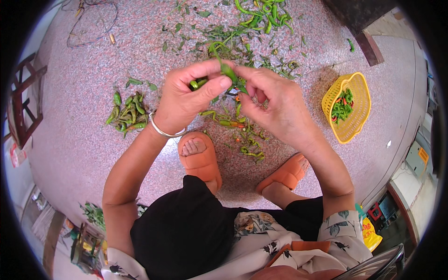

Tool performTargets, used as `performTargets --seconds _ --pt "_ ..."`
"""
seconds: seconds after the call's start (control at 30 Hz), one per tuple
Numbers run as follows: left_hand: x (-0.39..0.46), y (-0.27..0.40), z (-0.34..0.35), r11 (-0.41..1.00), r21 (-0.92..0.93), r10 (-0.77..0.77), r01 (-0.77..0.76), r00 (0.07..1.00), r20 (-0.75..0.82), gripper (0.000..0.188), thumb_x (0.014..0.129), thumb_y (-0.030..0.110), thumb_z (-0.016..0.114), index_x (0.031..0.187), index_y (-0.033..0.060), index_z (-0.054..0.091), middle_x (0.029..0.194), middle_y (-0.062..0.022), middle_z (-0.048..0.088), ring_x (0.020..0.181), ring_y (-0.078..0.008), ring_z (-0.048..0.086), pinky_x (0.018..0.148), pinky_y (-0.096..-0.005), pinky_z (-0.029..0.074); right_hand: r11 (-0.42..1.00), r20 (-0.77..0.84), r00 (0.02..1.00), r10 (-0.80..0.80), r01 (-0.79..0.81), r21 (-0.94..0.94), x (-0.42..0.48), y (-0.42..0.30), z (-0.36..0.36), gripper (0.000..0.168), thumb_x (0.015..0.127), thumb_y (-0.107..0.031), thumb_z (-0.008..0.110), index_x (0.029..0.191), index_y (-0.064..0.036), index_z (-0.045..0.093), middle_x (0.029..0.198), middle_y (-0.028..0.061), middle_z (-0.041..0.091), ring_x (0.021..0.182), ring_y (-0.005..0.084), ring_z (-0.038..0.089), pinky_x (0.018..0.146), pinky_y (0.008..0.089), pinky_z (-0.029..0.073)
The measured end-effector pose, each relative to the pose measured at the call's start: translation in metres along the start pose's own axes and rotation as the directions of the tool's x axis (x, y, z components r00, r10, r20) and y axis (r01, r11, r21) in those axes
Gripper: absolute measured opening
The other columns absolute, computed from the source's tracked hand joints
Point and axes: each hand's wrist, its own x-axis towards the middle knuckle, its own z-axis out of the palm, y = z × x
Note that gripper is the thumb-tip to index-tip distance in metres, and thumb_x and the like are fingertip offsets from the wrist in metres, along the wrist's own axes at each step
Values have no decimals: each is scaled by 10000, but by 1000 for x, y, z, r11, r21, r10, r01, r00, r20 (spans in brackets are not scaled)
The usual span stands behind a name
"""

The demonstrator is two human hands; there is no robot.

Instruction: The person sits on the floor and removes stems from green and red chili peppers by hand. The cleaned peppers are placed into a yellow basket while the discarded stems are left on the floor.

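Observation:
Green chili peppers (198, 83) lie in my left hand (194, 92), whose thumb and forefinger also pinch one long green pepper (229, 72) by its upper part. At that pepper's lower end, the thumb and fingertips of my right hand (274, 99) close on a green piece (243, 89). On the floor beyond my hands are torn leaves and stems (227, 36) and a heap of green peppers (271, 17). A darker pepper pile (129, 113) sits left of my left wrist. Yellowish-green and red peppers (231, 123) are scattered below my hands.
To the right stands a yellow plastic basket (364, 101) with green and red peppers inside. A wooden furniture leg (371, 49) is at the upper right, a looped cord (92, 45) at the upper left. Wooden chair parts (26, 101) stand far left. My orange slippers (201, 161) rest on the speckled floor.

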Motion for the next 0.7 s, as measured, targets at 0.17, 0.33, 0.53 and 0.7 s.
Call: performTargets --seconds 0.17,0.33,0.53,0.7 --pt "0 -9 2 984 162 76 -73 997 -13 186 875 189 643 954 23 667 631 51 506 505 -6 357 422 -181 260 994 -15 998 -60 58 -91 -2 7 11 143 811 -110 651 904 -24 585 672 78 558 592 223 571 524 331 457" --pt "-3 1 1 944 -304 -86 130 984 154 218 910 199 588 1001 3 620 622 37 471 510 -19 350 407 -182 250 788 211 935 284 -354 505 -2 11 4 121 879 -147 594 870 -26 600 647 58 535 596 128 542 520 275 433" --pt "-3 1 -2 906 -387 -80 170 968 237 234 945 200 510 1067 6 556 712 -1 508 495 -23 328 394 -162 246 992 215 975 53 -27 -122 3 44 -3 212 860 -120 615 1053 -35 626 758 81 602 695 133 586 648 290 483" --pt "1 -2 -1 960 -132 -204 246 941 269 189 939 193 512 995 24 573 743 -10 551 474 -10 324 390 -156 243 809 108 984 141 -177 560 10 30 7 196 846 -105 638 1023 -22 630 814 66 629 694 117 596 656 276 484"
